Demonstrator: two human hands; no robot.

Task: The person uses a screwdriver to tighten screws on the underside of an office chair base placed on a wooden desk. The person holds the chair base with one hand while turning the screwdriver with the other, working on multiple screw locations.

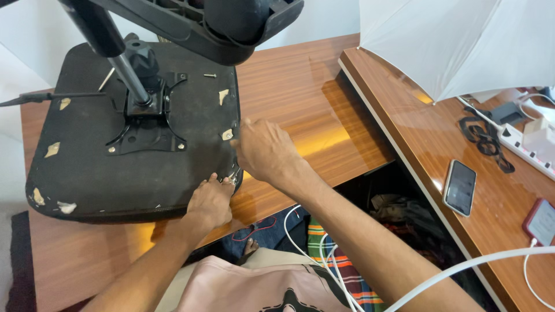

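My left hand (209,203) grips the upturned seat (115,167) at its near corner, steadying it on the worktop (300,104); my right hand (263,149), fingers closed, pinches its edge fabric.

Both hands meet at the near right edge of the upturned chair seat (133,144), left hand (209,203) just below the right hand (263,151). The mounting plate (144,124) lies left of them, a loose screw (209,75) beyond; two phones (461,186) lie far right on the side table (416,127).

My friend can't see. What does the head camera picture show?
Two hands work at the edge of an upturned black chair seat on a wooden table: the left hand grips the rim, the right hand touches it. Two phones lie on a desk to the right.
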